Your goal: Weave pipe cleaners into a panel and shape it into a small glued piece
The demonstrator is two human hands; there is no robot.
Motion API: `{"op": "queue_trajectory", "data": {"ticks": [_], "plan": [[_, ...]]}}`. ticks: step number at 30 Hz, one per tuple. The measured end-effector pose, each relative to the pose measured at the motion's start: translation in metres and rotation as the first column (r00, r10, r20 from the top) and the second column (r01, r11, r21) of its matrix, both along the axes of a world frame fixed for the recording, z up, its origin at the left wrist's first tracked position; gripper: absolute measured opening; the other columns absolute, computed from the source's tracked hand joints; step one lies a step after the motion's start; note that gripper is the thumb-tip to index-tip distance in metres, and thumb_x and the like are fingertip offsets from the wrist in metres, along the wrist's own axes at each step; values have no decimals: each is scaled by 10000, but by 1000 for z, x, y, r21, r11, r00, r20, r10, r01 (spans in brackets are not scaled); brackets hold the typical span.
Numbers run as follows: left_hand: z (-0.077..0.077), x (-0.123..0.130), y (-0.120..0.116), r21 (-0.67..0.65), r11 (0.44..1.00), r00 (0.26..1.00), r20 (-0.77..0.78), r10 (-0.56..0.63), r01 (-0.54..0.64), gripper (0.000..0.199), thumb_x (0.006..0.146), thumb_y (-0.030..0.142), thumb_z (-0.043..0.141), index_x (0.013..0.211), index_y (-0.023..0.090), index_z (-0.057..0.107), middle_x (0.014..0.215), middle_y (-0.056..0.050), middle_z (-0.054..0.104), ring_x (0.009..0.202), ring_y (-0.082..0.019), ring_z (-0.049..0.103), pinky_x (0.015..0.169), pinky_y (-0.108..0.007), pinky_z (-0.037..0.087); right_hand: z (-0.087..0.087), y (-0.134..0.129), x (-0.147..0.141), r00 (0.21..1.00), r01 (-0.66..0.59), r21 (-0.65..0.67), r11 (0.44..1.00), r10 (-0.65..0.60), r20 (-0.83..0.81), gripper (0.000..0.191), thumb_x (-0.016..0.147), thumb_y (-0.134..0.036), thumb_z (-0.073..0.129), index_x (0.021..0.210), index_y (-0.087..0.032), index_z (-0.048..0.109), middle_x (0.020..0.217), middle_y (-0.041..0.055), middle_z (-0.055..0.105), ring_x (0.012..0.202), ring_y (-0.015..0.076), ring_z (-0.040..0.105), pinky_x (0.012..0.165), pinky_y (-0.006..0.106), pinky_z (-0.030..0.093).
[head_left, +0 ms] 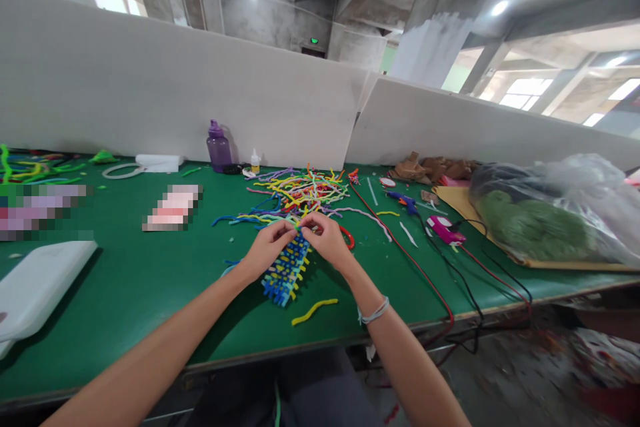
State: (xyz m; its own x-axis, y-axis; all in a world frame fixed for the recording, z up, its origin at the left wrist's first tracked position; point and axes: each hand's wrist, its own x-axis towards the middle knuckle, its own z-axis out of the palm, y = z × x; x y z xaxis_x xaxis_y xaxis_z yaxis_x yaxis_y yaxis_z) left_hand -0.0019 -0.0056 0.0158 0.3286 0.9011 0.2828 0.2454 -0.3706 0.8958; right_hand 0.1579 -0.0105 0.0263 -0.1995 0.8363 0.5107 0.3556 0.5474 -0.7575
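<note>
A woven piece of blue, yellow and pale pipe cleaners [286, 275] hangs below my two hands, over the green table. My left hand [273, 247] pinches its upper end from the left. From the right, my right hand [324, 237] has its thumb and forefinger closed at the same upper end, close to the left fingertips. What exactly lies between the fingertips is partly hidden. Just behind the hands spreads a heap of loose multicoloured pipe cleaners [305, 190]. One yellow pipe cleaner [315, 311] lies on the table in front of the woven piece.
Right of the heap lie a blue glue gun [403, 201], a magenta box [446, 230] with cables, and a plastic bag of green material [535, 220]. A purple bottle [219, 148] stands by the white partition [175, 87]. A white device [43, 290] sits at left.
</note>
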Motion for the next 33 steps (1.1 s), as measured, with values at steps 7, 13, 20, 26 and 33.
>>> {"op": "queue_trajectory", "data": {"ticks": [7, 13, 20, 26, 33], "plan": [[-2, -2, 1, 106, 991, 995, -51, 83, -78, 216, 812, 371, 474, 761, 172, 543, 664, 27, 512, 587, -112, 421, 551, -216, 331, 0, -3, -2, 989, 16, 123, 992, -33, 142, 70, 753, -188, 488, 736, -190, 556, 733, 17, 561, 733, 149, 523, 687, 259, 421], [-4, 0, 3, 88, 989, 990, -57, 126, -120, 209, 807, 351, 479, 706, 170, 503, 617, 41, 471, 579, -108, 402, 554, -220, 325, -1, -5, -2, 941, 44, 313, 949, -144, 306, 99, 791, -153, 442, 762, -191, 528, 793, 45, 537, 837, 175, 488, 761, 291, 405], [-7, 2, 4, -30, 995, 996, 11, 94, -93, 234, 797, 370, 485, 682, 167, 472, 543, 57, 401, 512, -93, 362, 496, -213, 303, 0, -8, 0, 832, -56, 468, 882, -218, 511, 179, 849, -154, 376, 823, -183, 551, 847, 72, 548, 897, 192, 472, 810, 330, 407], [-8, 2, 5, 1, 996, 995, 42, 92, -92, 227, 781, 356, 499, 671, 157, 496, 580, 41, 455, 543, -97, 384, 516, -214, 321, -2, -9, -3, 761, -81, 536, 841, -295, 578, 191, 864, -166, 371, 832, -163, 559, 880, 94, 546, 929, 210, 459, 809, 346, 416], [-2, 2, 3, -73, 997, 999, 33, 25, -23, 248, 779, 385, 479, 705, 152, 521, 582, 39, 443, 544, -100, 383, 514, -212, 310, -5, -5, 0, 788, 1, 597, 802, -369, 494, 172, 850, -157, 396, 755, -163, 539, 801, 70, 529, 841, 185, 457, 762, 327, 415]]}}
